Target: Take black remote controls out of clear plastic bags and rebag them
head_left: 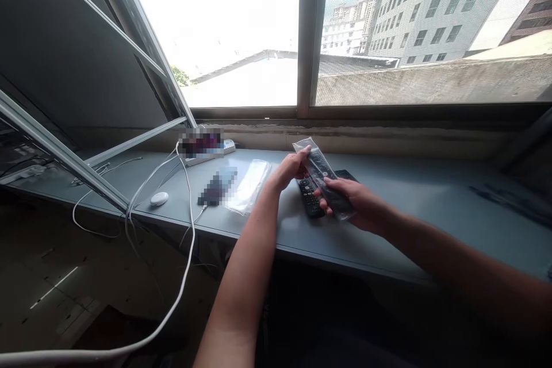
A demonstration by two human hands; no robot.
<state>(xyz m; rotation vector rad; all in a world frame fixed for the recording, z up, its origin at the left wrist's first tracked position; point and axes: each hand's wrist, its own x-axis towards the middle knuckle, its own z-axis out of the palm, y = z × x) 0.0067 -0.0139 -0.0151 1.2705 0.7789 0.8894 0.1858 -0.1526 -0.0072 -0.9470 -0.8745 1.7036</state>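
Observation:
Both hands hold a black remote control in a clear plastic bag [318, 162], tilted above the desk. My left hand [296, 167] pinches the bag's far end. My right hand [347, 195] grips its near end, thumb on top and fingers curled beneath. Below the bag, another black remote control [311, 201] lies on the desk, partly covered. A further dark piece [346, 175] shows behind my right hand; most of it is hidden. Left of my left forearm lies a stack of clear plastic bags [249, 187].
The grey desk [431, 201] runs below a window [304, 69]. To the left are a blurred phone [218, 186] on a cable, a power strip [211, 155], a white round object [159, 199], looping white cables [190, 230] and a metal frame [103, 184].

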